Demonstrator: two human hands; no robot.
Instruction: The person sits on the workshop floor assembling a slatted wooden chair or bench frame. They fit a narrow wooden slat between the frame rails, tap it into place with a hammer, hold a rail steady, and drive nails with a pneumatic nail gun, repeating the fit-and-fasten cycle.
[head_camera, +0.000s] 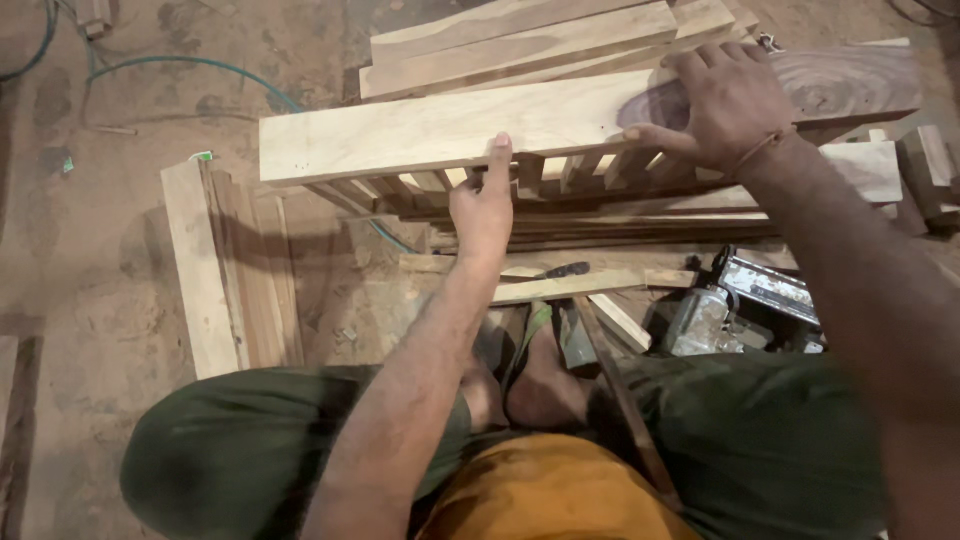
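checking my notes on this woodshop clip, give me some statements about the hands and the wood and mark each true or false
1. The right hand lies flat on top of the long pale plank. True.
2. The left hand holds a hammer. False: it holds no tool; its fingers press against the near edge of the plank.
3. The plank's right end shows a dark swirled grain patch. True.
4. A green hose runs across the dirt floor at upper left. True.
5. The plank lies alone on bare floor. False: it rests on a stack of narrow wood strips.
6. The metal power tool sits on top of the plank. False: it sits on the floor by the person's right knee.
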